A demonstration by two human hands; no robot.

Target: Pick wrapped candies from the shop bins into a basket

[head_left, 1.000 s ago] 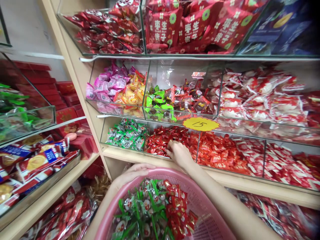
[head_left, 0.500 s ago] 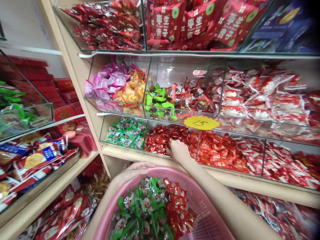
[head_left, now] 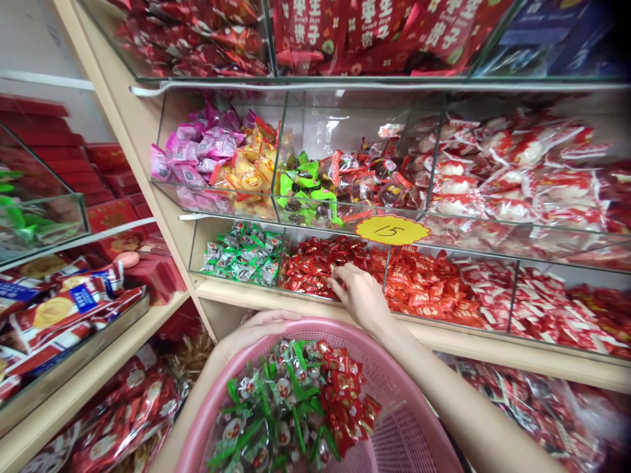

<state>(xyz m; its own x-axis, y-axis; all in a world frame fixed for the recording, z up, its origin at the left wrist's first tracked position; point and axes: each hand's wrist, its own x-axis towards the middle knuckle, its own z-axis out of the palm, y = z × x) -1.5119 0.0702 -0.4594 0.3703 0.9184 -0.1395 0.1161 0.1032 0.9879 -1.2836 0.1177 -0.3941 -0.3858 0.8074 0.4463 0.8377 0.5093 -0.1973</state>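
A pink plastic basket [head_left: 409, 420] is in front of me at the bottom of the view. In it lie green-and-clear wrapped candies [head_left: 276, 420] on the left and red-wrapped candies [head_left: 348, 394] on the right. My left hand [head_left: 259, 328] lies along the basket's far left rim, gripping it. Beyond the basket, my right hand [head_left: 357, 292] is at the front of a glass bin of small dark-red wrapped candies [head_left: 310, 263]. Its fingers are curled down and drawn together; what is between them is hidden.
Beside that bin are silver-and-green candies [head_left: 246, 253] and orange-red packets [head_left: 426, 282]. A yellow price tag [head_left: 392, 230] marked 15 hangs above. Glass dividers and a wooden shelf edge [head_left: 236, 292] border the bins. Packaged biscuits [head_left: 64, 309] sit at left.
My right hand has lifted and drawn back slightly from the red candies, with more of its fingers now visible. The shelves sit higher in view. My left hand stays on the basket rim.
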